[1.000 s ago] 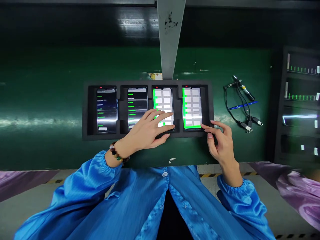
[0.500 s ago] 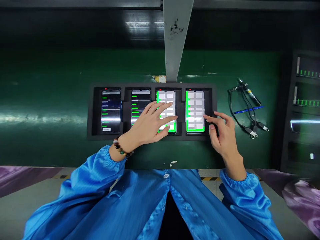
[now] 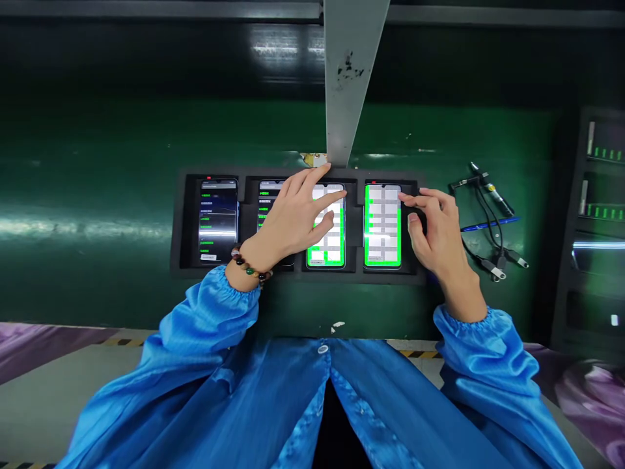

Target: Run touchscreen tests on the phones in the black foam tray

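Two smartphones lit with white grids and green cells lie in a black foam tray (image 3: 346,276). Over the inner-right smartphone (image 3: 326,253) my left hand (image 3: 288,218) is spread, its fingers covering the upper left of the screen and also most of a dark-screened smartphone (image 3: 268,186) beside it. Whether a fingertip touches the glass I cannot tell. My right hand (image 3: 437,231) holds nothing; its index fingertip is at the upper right edge of the rightmost smartphone (image 3: 383,225), with the thumb apart. That screen has green along its left, bottom and right edges.
At the tray's left end lies another smartphone (image 3: 218,221) showing a dark list. Right of the tray are black cables (image 3: 488,208), a blue pen (image 3: 488,225) and a dark marker-like pen (image 3: 495,192). A grey post (image 3: 349,85) rises behind the tray. A dark rack (image 3: 593,260) stands far right.
My right finger has moved up the rightmost phone's edge, and green now lines that side. My left hand has shifted upward over its phone, whose right edge is green too.
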A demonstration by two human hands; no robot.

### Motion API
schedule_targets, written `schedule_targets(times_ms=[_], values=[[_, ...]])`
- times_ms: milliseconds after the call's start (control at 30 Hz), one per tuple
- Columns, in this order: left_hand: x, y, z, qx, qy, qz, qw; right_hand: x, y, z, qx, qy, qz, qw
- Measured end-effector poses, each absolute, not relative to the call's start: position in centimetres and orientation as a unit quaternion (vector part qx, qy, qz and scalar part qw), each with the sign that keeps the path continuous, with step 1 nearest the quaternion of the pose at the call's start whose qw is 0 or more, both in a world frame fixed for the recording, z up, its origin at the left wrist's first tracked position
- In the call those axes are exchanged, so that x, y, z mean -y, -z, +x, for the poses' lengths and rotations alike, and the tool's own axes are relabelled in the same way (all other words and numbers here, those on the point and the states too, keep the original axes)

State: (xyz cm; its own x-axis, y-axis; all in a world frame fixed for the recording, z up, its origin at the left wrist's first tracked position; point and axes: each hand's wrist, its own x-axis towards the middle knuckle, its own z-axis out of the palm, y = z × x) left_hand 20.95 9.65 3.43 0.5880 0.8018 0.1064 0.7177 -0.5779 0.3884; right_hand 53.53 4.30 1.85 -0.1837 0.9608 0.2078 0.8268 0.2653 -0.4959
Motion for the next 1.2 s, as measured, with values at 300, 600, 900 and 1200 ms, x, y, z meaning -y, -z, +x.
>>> schedule_targets(times_ms=[300,600,900,1200], values=[[-10.3,-3.1,21.3,-0.462,-0.162,0.862,0.129,-6.1,-1.8,52.7,0.76,-0.12,-0.591,0.243],[-9.4,-3.3,20.0,-0.543,-0.213,0.811,0.041,-7.2,-2.1,48.4,0.798,-0.129,-0.543,0.229],[-9.4,-3.1,20.6,-0.554,-0.23,0.799,0.027,-6.3,-1.9,50.8,0.759,-0.097,-0.592,0.254],[-9.4,-2.8,20.7,-0.536,-0.215,0.814,0.065,-6.7,-1.8,51.0,0.775,-0.129,-0.565,0.253]])
